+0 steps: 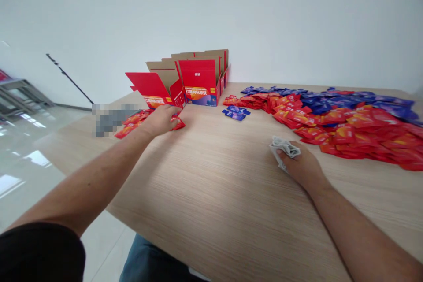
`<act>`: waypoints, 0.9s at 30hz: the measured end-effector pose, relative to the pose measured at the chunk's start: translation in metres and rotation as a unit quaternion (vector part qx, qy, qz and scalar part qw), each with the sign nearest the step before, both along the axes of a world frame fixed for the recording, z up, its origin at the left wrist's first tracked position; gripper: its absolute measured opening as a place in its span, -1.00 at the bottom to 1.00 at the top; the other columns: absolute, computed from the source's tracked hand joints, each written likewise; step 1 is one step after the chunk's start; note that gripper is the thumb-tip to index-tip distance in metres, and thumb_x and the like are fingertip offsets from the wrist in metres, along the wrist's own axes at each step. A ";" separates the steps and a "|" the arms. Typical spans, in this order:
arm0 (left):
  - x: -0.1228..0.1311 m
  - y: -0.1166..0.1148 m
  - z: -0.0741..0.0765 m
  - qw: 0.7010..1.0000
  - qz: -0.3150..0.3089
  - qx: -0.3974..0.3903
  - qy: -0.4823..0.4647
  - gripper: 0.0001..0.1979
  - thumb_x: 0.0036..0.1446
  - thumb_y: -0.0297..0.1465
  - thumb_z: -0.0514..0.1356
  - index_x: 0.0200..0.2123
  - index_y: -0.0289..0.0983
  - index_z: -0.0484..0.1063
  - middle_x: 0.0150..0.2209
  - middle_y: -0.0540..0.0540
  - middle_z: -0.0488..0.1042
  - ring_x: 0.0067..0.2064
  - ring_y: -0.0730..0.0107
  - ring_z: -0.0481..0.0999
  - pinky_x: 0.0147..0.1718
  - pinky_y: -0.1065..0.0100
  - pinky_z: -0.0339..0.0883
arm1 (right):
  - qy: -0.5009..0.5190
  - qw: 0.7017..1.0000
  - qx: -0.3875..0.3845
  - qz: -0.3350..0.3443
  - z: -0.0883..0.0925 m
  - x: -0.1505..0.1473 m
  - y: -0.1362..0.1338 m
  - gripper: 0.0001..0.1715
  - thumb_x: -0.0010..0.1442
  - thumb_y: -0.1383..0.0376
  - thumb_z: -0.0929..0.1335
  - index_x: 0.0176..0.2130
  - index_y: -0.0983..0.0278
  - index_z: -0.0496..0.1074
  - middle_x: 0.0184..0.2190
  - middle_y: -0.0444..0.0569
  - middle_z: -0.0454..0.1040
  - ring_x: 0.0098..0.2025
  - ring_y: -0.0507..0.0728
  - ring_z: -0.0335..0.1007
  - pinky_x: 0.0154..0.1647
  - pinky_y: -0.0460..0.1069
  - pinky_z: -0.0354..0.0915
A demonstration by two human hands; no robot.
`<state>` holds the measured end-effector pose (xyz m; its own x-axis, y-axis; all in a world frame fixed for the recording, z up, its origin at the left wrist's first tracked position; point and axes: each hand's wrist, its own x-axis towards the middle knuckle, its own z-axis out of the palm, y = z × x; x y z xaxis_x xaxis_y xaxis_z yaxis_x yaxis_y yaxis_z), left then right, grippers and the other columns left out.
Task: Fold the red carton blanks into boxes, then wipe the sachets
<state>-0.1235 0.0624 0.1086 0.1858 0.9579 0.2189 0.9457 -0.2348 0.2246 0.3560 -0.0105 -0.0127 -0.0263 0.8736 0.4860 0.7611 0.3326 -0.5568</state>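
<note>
Reaching across the worktop [214,176], we have our left grip [161,120] clenched on a red sachet [179,124] just in front of the open red cartons [198,83], seemingly held there to keep it close to them. The carton flaps stand up, and we cannot see from here what, if anything, lies inside. Our right grip [299,164] is closed around a crumpled white cloth [284,150], resting near a big heap of red sachets [357,136]. Blue sachets [330,101] lie behind that heap, apparently sorted by colour, while a small blue pile [235,113] sits nearer the cartons.
</note>
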 end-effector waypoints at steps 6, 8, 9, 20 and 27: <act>0.095 -0.009 -0.057 0.978 -0.195 -0.029 0.062 -0.56 0.24 -0.31 0.15 0.15 -0.33 0.49 0.10 -0.28 0.56 0.17 0.06 0.51 0.23 0.11 0.32 | -0.055 0.994 -0.083 0.034 0.000 -0.008 0.001 -0.76 0.31 0.19 0.30 -0.21 0.23 0.52 -0.23 0.06 0.59 -0.13 0.22 0.49 -0.10 0.04 0.30; 0.128 -0.007 -0.070 0.972 -0.226 -0.041 0.044 -0.56 0.24 -0.31 0.17 0.14 -0.34 0.50 0.08 -0.28 0.57 0.16 0.07 0.52 0.22 0.11 0.34 | -0.066 0.993 -0.093 0.036 0.002 -0.010 0.000 -0.77 0.34 0.21 0.31 -0.15 0.24 0.53 -0.20 0.04 0.59 -0.09 0.18 0.48 -0.06 0.00 0.28; 0.145 -0.006 -0.074 0.971 -0.234 -0.047 0.029 -0.57 0.24 -0.30 0.18 0.13 -0.33 0.51 0.07 -0.28 0.58 0.15 0.07 0.53 0.21 0.11 0.35 | -0.071 0.992 -0.097 0.037 0.003 -0.010 -0.001 -0.78 0.35 0.22 0.32 -0.13 0.24 0.53 -0.18 0.03 0.60 -0.07 0.17 0.48 -0.04 -0.01 0.28; 0.322 0.039 -0.069 0.963 -0.255 -0.085 -0.010 -0.65 0.32 -0.40 0.14 0.11 -0.30 0.55 -0.01 -0.14 0.65 0.00 0.31 0.63 0.03 0.38 0.45 | -0.113 0.980 -0.161 0.021 0.015 -0.022 -0.006 -0.79 0.36 0.25 0.35 -0.05 0.23 0.53 -0.15 0.07 0.56 -0.05 0.17 0.48 -0.04 -0.02 0.28; 0.422 0.057 -0.060 0.953 -0.282 -0.083 0.073 -0.64 0.29 -0.40 0.17 0.10 -0.25 0.57 0.07 -0.16 0.62 0.12 0.21 0.57 0.14 0.33 0.36 | -0.095 0.984 -0.150 0.019 0.011 -0.023 -0.004 -0.69 0.30 0.28 0.36 0.03 0.23 0.52 -0.04 0.10 0.59 0.03 0.20 0.50 0.06 0.02 0.32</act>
